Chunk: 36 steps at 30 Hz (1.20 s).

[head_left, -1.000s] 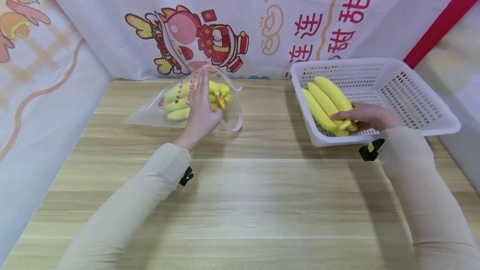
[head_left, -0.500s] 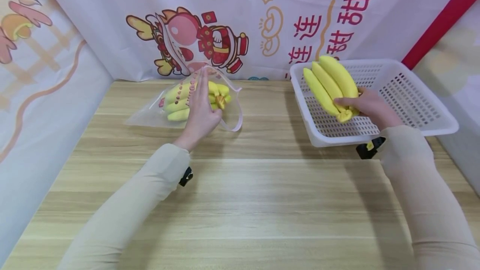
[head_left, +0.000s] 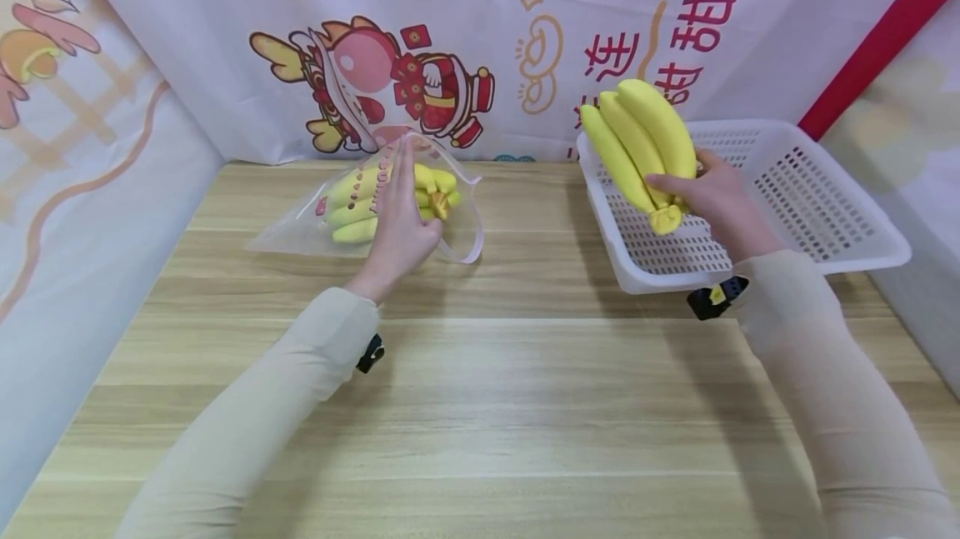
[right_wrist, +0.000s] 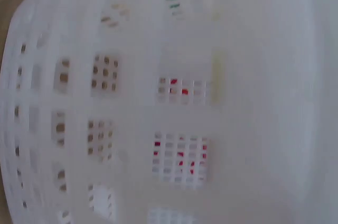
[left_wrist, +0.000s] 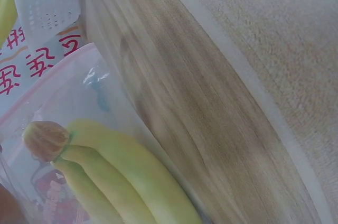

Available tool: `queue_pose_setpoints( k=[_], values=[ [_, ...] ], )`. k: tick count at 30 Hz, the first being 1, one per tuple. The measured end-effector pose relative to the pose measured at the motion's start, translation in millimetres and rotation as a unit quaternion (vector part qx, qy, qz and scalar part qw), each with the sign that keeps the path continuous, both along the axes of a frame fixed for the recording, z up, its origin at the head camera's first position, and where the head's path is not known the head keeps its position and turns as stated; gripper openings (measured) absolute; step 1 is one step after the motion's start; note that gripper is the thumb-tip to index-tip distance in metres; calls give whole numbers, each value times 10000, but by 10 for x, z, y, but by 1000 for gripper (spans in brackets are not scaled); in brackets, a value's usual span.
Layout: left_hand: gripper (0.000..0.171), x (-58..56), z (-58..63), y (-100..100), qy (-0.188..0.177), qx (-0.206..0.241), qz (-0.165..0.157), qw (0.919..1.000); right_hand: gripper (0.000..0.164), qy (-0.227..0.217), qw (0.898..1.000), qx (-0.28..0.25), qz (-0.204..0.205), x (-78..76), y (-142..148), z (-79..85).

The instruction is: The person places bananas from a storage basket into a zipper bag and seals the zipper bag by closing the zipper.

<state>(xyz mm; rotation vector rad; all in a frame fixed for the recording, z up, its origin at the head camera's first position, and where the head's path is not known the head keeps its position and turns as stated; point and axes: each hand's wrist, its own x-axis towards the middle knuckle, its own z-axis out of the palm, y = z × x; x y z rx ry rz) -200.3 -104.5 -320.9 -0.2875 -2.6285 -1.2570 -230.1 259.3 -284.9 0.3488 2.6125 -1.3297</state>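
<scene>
At the right, my right hand (head_left: 723, 197) grips a bunch of yellow bananas (head_left: 633, 143) near the stem, held above the white plastic basket (head_left: 832, 206). On the left of the table, a clear drawstring-style bag (head_left: 292, 231) with printed lettering lies with its mouth facing right. Another bunch of bananas (left_wrist: 121, 176) is inside it, stem end towards the mouth. My left hand (head_left: 401, 222) rests at the bag's mouth, fingers straight and tips at its upper edge, thumb spread to the side. In the right wrist view only the perforated basket wall (right_wrist: 132, 102) shows; the hand is hidden.
The wooden table (head_left: 517, 406) runs between bag and basket and towards the front. A white printed cloth (head_left: 540, 47) stands as a wall behind, and another cloth panel (head_left: 75, 214) borders the left side.
My right hand has lifted the bunch of bananas up out of the basket and moved it slightly left. The left hand and the bag have stayed in place.
</scene>
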Motion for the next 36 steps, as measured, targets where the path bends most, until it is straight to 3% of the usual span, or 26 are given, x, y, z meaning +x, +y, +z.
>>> queue_pose_setpoints(
  k=[12,21,29,36],
  values=[
    [105,9,19,-16,81,-2,-46,10000,91,531,9983,-201,-105,65,-339,78],
    [104,25,14,-25,58,32,-36,10000,82,969,9944,-254,327,111,-611,127],
    [104,33,17,-26,83,15,-29,10000,73,1040,9914,-610,504,141,-808,125],
    [104,40,25,-27,69,19,-37,10000,70,947,9909,-547,788,165,-921,104]
  ],
)
